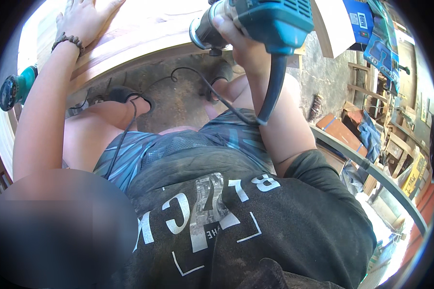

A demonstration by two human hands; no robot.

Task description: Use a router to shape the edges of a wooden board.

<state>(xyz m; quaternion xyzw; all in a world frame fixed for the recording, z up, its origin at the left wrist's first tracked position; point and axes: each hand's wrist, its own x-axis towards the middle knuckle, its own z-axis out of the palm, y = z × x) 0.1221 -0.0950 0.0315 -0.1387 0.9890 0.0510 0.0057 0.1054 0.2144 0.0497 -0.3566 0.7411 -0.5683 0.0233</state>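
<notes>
My left hand [85, 21] lies flat on a pale wooden board [152, 31] at the upper left, fingers spread and partly cut off by the picture's top edge. A dark beaded bracelet circles that wrist. At the upper middle, my right hand [245, 44] is wrapped round a teal and black router [272, 24], held sideways at the board's near edge. Its round metal base points left, and a thick black cord guard hangs from its body. Whether the base touches the wood I cannot tell.
Another teal power tool with a round black end [15, 89] sits beside my left forearm. A black cord [193, 70] loops over the concrete floor and my lap. Right of me, a grey metal rail [371, 168] curves past piled wood scraps [398, 149]. A blue machine [359, 21] stands upper right.
</notes>
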